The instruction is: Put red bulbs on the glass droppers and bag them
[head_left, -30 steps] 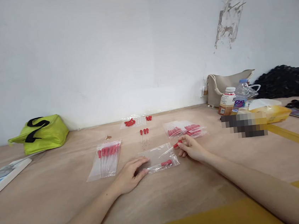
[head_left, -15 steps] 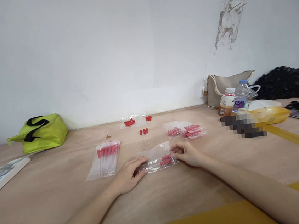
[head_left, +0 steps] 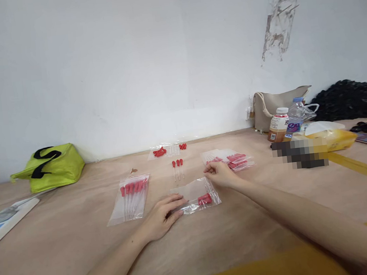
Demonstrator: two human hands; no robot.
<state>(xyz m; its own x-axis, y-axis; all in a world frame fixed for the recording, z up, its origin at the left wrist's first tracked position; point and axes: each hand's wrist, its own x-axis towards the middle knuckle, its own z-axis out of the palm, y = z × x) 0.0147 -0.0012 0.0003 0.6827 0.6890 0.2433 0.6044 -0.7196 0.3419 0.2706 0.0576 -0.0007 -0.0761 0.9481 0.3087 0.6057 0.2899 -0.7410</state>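
My left hand (head_left: 164, 216) rests on the left end of a clear zip bag (head_left: 192, 192), fingers stretched out over the plastic and thumb apart at its near edge. Inside the bag, red rubber bulbs of droppers (head_left: 205, 199) lie at the right end. Just above the bag's right end is my right hand (head_left: 220, 175), its fingers loosely curled with a gap to the thumb; nothing shows in it. Three loose droppers (head_left: 178, 164) with red bulbs lie side by side beyond the bag. A filled bag of droppers (head_left: 132, 197) lies to the left.
Stacked filled bags (head_left: 236, 160) lie right of centre, and a bag with red bulbs (head_left: 159, 152) near the wall. A green pouch (head_left: 58, 166) stands at left. Bottles (head_left: 279, 125), a beige bag (head_left: 280, 96) and a yellow tissue pack (head_left: 337, 138) are at right.
My right hand has let go of the bag's right end and moved up and slightly left. My left hand stays on the bag. The camera view has shifted slightly.
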